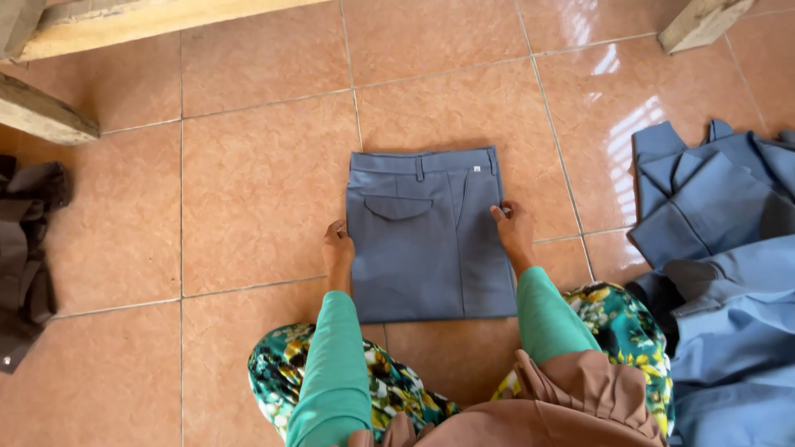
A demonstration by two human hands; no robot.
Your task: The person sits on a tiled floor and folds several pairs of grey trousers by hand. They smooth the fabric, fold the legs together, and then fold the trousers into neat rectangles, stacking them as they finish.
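Note:
A folded pair of grey-blue trousers (426, 236) lies flat on the tiled floor, waistband away from me, a flap pocket facing up. My left hand (338, 251) rests against its left edge, fingers tucked at the fabric. On the opposite side, my right hand (513, 228) touches the right edge with the fingertips on the cloth. Both arms wear green sleeves. I cannot tell whether either hand actually grips the fabric or only presses on it.
A heap of blue garments (720, 248) lies on the floor at the right. Dark brown clothing (25, 248) sits at the left edge. Wooden beams (50, 116) run along the top left, another wooden piece (700, 23) at top right. Patterned fabric covers my knees (389, 389).

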